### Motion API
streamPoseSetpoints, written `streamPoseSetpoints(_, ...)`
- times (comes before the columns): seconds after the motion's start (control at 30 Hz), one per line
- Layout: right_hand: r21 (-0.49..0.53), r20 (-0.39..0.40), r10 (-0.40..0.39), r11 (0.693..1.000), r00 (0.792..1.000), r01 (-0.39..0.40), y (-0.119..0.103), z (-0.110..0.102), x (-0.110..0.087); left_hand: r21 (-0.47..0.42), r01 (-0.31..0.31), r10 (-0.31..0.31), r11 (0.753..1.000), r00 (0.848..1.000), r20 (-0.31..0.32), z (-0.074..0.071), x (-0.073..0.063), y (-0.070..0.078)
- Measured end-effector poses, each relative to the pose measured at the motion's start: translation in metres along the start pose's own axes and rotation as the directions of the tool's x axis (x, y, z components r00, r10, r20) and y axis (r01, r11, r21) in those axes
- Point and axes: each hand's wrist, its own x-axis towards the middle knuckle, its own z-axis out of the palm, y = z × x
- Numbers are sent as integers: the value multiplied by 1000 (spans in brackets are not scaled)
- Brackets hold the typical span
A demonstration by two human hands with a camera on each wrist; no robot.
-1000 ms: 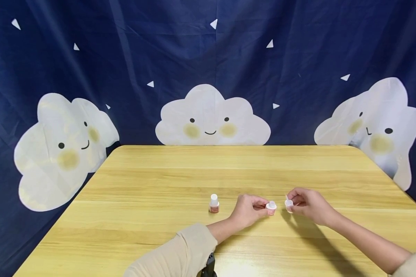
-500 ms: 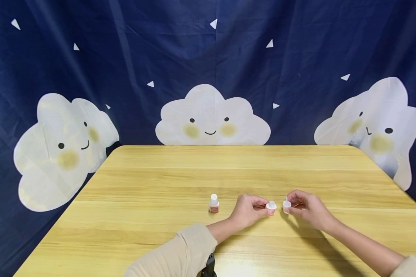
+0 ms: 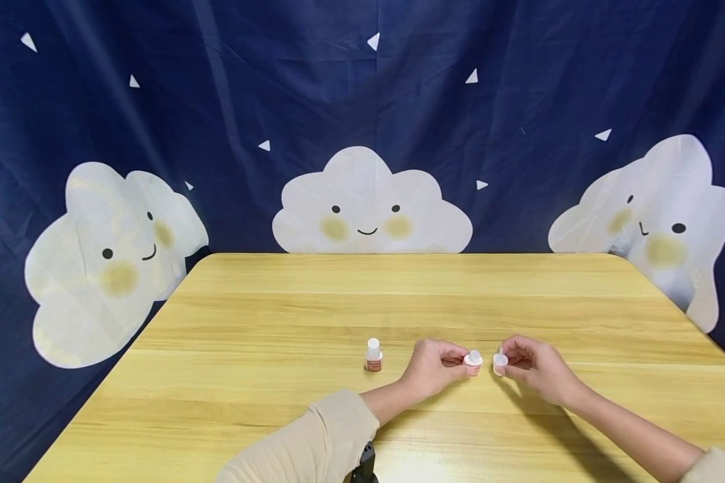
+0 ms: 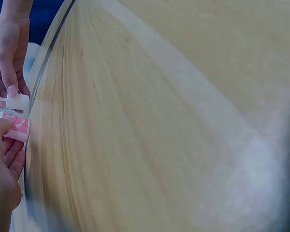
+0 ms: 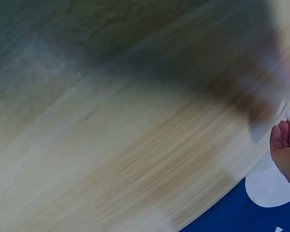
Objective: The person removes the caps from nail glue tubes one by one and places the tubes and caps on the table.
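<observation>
Both my hands pinched: left hand [image 3: 431, 367], pink bottle [image 3: 473, 363] between fingertips; right hand [image 3: 542, 369], white cap [image 3: 499, 363] likewise. Uncapping seemed done; the next move probably required steady grips.

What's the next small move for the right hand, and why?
Probably ease the white cup-like piece a little closer to the pink-labelled bottle. The right hand pinches the piece, the left hand holds the bottle upright, and the head view shows a narrow gap between the two.
</observation>
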Motion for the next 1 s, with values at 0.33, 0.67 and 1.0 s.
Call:
streamPoseSetpoints(0.33, 12, 12, 10, 1000, 1000, -10, 1, 1, -1, -15, 19, -19, 1000, 1000, -5, 1, 0, -1)
streamPoseSetpoints(0.67, 18, 24, 18, 1000, 1000, -19, 1, 0, -2, -21, 35, -36, 999, 999, -5, 1, 0, -1)
streamPoseSetpoints(1.0, 17, 43, -2, 1000, 999, 1, 3, 0, -2, -2, 15, -15, 1000, 1000, -11, 1, 0, -1)
